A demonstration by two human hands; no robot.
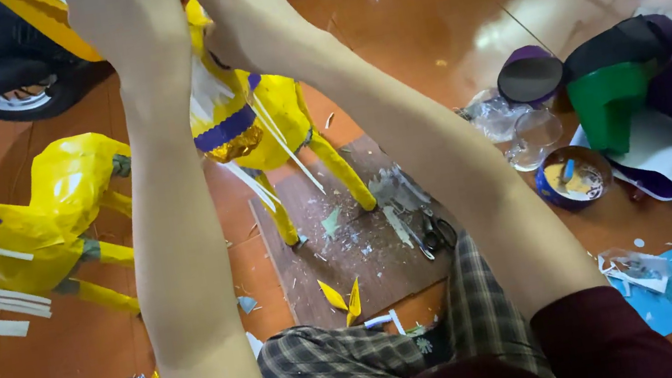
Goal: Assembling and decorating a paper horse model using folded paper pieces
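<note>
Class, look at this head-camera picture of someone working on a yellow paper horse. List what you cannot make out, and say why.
- Head view: fingers of both the left hand and right hand are cut off by the top edge.
- Top of the paper horse is hidden behind the hands.
- Second yellow figure is cut off at the left edge.
- Scissors are partly hidden by scraps.
</note>
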